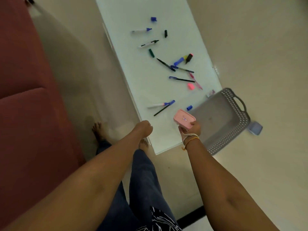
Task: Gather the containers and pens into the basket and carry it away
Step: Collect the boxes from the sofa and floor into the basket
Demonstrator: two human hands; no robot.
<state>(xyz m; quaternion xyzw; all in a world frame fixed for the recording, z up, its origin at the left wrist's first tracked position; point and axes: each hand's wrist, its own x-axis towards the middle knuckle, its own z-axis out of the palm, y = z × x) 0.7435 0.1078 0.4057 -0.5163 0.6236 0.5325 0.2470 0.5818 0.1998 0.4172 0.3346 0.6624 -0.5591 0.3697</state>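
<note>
With the left hand point(144, 128) fisted empty, the right hand point(191, 129) gripping the pink case point(184, 119) should lower it flat into the grey basket point(233, 120).

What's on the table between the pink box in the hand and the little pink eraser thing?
In the head view, one small blue cap lies between the pink box, held by the right hand, and the pink piece. The rest is bare white table.

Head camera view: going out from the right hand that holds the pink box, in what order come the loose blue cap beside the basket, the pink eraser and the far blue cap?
From the right hand:
1. Loose blue cap, just beyond the pink box, near the basket.
2. Pink eraser, mid-table.
3. Far blue cap, at the table's far end.
</note>
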